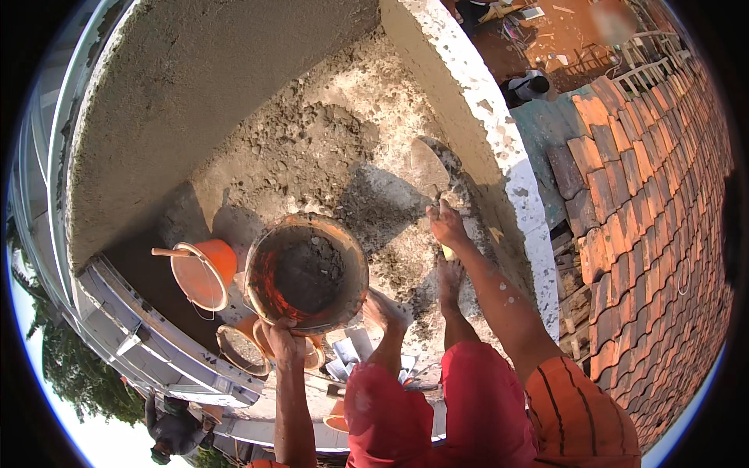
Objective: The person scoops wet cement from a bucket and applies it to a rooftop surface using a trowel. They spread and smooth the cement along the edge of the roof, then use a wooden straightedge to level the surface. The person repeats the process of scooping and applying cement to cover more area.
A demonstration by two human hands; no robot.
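Observation:
My left hand grips the near rim of a mortar-caked orange bucket, which has grey, lumpy material inside. My right hand is closed on the handle of a trowel, whose broad metal blade points away from me over the rubble-strewn floor. My bare feet are on that floor below my hands. Left of the held bucket is a smaller orange bucket with a stick-like handle across its top.
Plastered walls bound the space. More buckets and light-coloured pieces lie near my feet. A tiled roof is right, beyond the white-topped wall. A person is at lower left, another at upper right.

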